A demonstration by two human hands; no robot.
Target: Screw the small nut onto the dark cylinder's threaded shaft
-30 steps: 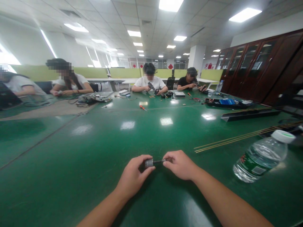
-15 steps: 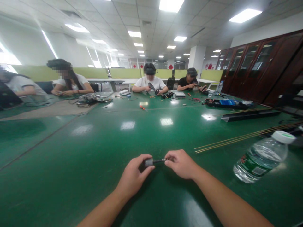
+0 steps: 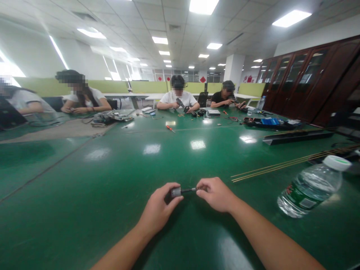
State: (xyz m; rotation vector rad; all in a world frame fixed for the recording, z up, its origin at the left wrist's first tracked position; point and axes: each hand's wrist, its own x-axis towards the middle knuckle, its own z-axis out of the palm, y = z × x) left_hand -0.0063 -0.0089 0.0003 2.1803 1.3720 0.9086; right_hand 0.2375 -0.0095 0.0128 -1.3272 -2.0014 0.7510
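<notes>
- The left hand [image 3: 161, 208] has its thumb and fingers clamped around a gray cylinder [image 3: 176, 192], above the near middle of the green table [image 3: 112, 180].
- A thin dark rod [image 3: 187, 190] runs from the cylinder's right end to the right hand [image 3: 216, 195], whose thumb and fingertips are pinched together on its tip; the exact contact is too small to tell.
- On the near right stands a water bottle [image 3: 312, 187], with long thin sticks [image 3: 267, 168] lying just beyond it.
- Far, near the middle, lies an orange screwdriver [image 3: 169, 128].
</notes>
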